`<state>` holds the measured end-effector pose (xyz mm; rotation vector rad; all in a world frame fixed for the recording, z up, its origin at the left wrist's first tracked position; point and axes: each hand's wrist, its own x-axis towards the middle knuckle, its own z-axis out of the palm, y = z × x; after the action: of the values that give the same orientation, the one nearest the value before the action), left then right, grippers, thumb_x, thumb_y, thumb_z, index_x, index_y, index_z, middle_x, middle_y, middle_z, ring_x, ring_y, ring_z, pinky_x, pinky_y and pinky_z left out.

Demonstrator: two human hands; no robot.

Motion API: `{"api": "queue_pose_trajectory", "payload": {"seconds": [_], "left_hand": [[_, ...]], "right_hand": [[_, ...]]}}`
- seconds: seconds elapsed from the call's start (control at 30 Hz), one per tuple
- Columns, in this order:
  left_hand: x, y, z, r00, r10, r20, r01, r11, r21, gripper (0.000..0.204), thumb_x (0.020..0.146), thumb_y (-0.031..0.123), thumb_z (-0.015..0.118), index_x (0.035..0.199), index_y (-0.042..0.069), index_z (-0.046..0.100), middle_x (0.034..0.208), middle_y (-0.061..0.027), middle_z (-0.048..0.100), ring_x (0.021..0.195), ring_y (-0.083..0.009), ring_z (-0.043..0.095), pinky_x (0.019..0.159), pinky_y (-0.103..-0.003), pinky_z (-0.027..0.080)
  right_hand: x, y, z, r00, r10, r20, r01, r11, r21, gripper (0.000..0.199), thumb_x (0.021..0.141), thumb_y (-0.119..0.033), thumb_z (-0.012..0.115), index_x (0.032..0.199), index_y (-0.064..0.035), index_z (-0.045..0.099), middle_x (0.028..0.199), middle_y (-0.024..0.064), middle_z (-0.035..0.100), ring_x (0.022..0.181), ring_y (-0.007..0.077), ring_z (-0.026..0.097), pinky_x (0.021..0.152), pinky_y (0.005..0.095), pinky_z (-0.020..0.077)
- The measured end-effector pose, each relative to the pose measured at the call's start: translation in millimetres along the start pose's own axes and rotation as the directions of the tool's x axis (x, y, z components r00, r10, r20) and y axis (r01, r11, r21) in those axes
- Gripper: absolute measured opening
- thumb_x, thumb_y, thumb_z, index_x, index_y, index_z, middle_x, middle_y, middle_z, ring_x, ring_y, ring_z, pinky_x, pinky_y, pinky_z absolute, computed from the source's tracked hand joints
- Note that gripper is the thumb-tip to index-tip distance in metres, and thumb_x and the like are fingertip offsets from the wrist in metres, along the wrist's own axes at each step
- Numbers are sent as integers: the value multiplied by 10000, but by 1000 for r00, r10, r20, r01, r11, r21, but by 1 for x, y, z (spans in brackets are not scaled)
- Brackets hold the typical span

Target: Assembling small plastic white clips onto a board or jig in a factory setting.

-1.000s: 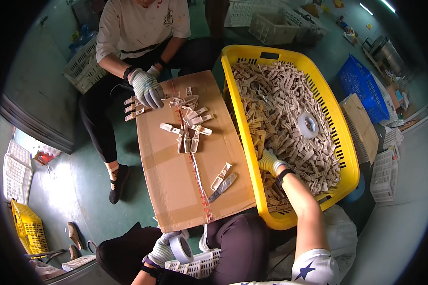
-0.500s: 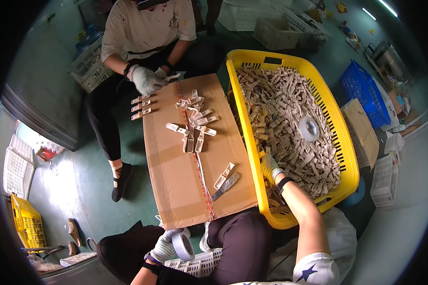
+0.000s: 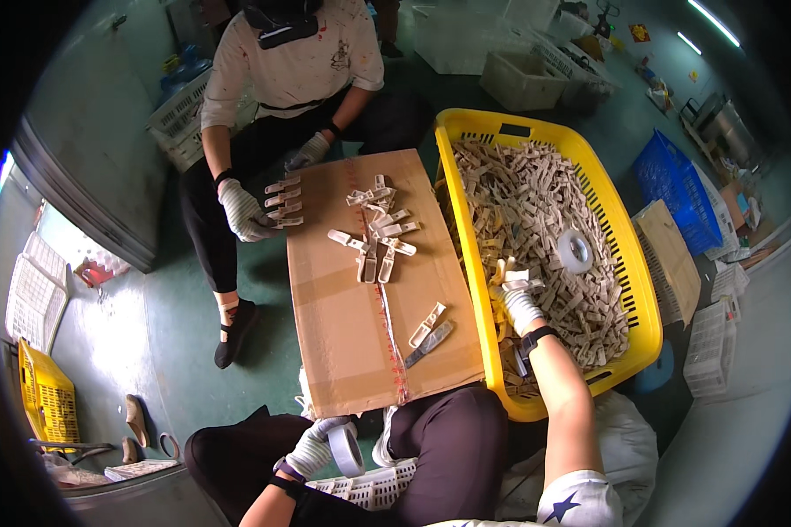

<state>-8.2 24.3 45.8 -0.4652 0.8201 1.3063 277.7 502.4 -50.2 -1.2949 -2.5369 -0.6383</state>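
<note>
My right hand, in a pale knit glove, is closed round a few pale plastic clip-like pieces over the near left part of a yellow basket full of such pieces. Low in the view, my gloved left hand grips a roll of grey tape by the cardboard's near edge. On the cardboard lies a loose cluster of the same pieces. Nearer to me, one longer pale piece rests beside a flat grey blade-like strip.
Across the cardboard sits a co-worker, whose gloved hand is at a row of pieces on the left edge. A second tape roll lies in the basket. A blue crate stands at right, a smaller yellow basket at left.
My right hand has come up from among the pieces with a few in its fingers. The co-worker's hands have parted, one now at the row. My left hand still holds the tape.
</note>
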Motion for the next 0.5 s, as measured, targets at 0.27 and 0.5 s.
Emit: {"api": "queue_pose_trajectory", "payload": {"seconds": [0.27, 0.5], "left_hand": [[22, -7, -36, 996, -38, 79, 41, 998, -40, 244, 856, 5, 675, 1093, 40, 630, 966, -34, 658, 853, -143, 635, 762, -288, 519], [28, -13, -68, 887, 294, 357, -422, 830, 365, 500, 763, -176, 643, 1195, 77, 636, 1109, -21, 631, 988, -121, 601, 864, -259, 505]], "right_hand": [[72, 16, -165, 749, 223, 624, -616, -111, 780, 238, 801, 44, 644, 972, -100, 560, 829, 27, 583, 727, 125, 556, 611, 292, 457], [162, -67, -270, 806, 73, 587, -567, -186, 802, 435, 842, 80, 595, 1216, -114, 488, 916, -5, 519, 829, 126, 540, 694, 275, 479]]}}
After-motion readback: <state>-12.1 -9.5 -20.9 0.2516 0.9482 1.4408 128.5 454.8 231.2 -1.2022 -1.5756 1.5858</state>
